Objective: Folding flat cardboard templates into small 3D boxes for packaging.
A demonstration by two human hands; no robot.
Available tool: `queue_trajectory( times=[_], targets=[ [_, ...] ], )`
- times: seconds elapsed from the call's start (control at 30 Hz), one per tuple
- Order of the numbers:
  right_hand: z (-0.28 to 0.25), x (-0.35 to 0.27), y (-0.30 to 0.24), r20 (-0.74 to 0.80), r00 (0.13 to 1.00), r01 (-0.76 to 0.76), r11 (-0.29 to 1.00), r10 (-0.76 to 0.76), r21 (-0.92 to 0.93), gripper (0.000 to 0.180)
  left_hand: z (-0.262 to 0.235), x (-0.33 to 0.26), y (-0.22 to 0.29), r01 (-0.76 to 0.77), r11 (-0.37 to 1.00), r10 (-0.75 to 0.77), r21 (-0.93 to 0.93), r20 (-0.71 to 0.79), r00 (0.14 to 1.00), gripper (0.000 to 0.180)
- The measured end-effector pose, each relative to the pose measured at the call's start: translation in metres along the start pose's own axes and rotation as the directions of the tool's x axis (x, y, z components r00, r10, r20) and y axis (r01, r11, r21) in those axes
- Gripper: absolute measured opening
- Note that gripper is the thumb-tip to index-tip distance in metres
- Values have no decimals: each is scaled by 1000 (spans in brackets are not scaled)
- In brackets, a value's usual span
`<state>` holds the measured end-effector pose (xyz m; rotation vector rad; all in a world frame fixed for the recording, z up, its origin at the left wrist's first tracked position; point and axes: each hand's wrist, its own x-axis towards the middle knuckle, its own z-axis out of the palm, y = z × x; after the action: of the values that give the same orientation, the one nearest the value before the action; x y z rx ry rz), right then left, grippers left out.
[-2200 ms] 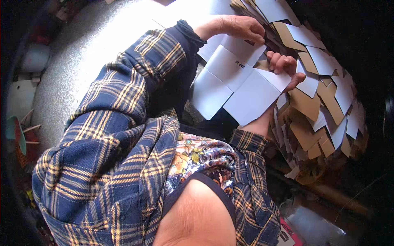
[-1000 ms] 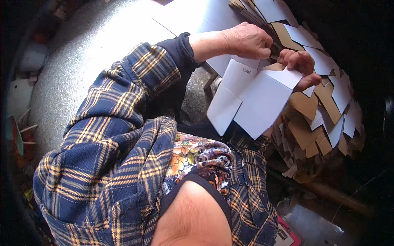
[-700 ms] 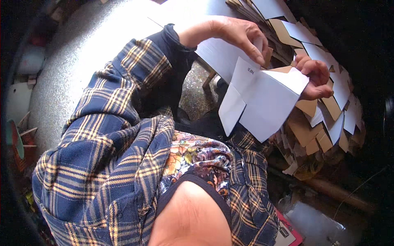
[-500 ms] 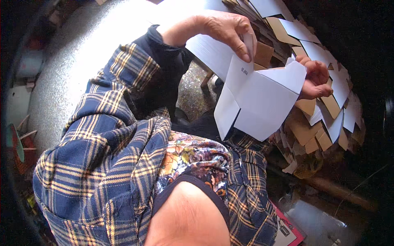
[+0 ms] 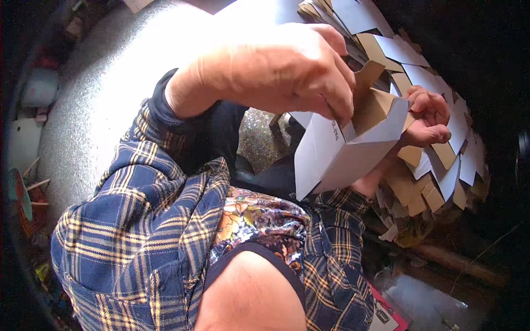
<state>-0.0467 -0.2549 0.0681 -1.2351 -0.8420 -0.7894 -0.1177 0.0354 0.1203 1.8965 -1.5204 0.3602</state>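
Here, the bare left hand [image 5: 292, 74] pinched the upper left edge of a white, brown-lined, open-topped cardboard box [image 5: 334, 160] raised before the navy plaid shirt [image 5: 130, 209], while the right hand [image 5: 429, 118], apart from it, curled at the box's right edge, its grip unclear, near heaped white-and-brown flat cardboard pieces [image 5: 406, 188].

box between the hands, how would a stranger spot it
Find the pile of white and brown card at upper right. Just left of it, between left hand and right hand, is the box. Unlike its flat neighbours, it opens into a brown hollow.
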Motion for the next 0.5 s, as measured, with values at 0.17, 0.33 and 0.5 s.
queue_trajectory(
  times=[0.17,0.33,0.5],
  targets=[
    [-10,2,0,37,996,88,993,-85,-85,74,7,-10,-6,108,918,-83,381,-81,993,15],
    [9,-9,3,-35,985,146,925,-169,-350,73,14,-16,-16,263,766,-211,587,-157,965,22],
    [18,-14,-7,-6,979,154,754,-205,-639,73,21,-8,-42,251,828,-120,502,-279,953,12]
  ],
)
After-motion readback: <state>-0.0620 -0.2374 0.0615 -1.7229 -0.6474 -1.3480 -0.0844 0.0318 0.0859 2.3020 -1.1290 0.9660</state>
